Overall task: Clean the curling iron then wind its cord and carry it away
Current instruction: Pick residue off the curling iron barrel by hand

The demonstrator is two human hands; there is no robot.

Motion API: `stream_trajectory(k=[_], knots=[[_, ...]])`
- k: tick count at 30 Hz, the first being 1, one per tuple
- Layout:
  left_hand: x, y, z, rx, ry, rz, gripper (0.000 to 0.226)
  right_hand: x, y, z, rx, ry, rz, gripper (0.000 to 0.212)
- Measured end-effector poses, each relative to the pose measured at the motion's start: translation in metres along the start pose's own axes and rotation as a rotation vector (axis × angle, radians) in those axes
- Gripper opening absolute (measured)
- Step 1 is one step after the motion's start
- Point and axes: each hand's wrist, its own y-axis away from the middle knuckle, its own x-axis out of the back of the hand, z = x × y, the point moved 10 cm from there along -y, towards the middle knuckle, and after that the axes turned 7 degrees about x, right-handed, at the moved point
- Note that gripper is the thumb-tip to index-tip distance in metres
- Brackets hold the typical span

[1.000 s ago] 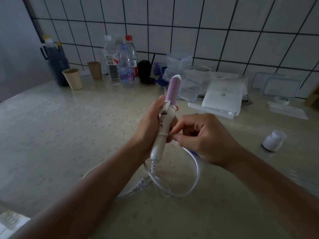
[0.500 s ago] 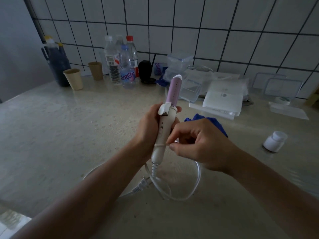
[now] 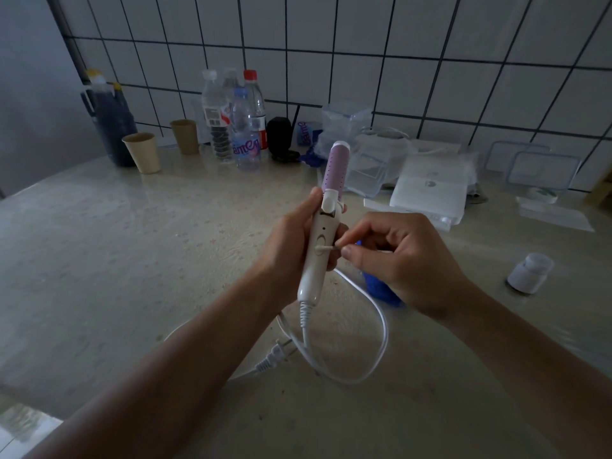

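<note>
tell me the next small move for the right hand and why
Probably rub the swab around the edge of the switch. The right hand pinches the swab with its tip on the iron, which the left hand grips upright. The cord lies loose on the counter, so winding can wait until cleaning is done.

Light is dim and grey-blue, with a faint sheen across the bench (image 3: 109, 246), perhaps from a source off to the left. The wall (image 3: 463, 61) tile lines bow with wide-angle distortion, and the view's right edge is smeared and soft.
</note>
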Motion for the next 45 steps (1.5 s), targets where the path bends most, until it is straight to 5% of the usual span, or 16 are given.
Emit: stream_trajectory(k=[8,16,45], knots=[[0.001,-0.001,-0.001,0.017,0.013,0.004,0.053,0.010,0.000,0.007,-0.039,-0.092,0.101,0.017],[-0.011,-0.001,-0.011,0.083,0.078,-0.116,0.046,0.035,0.001,0.007,0.009,0.123,0.271,0.015],[-0.017,-0.001,-0.009,0.052,0.068,-0.224,0.050,0.025,-0.001,-0.003,0.032,0.103,0.176,0.009]])
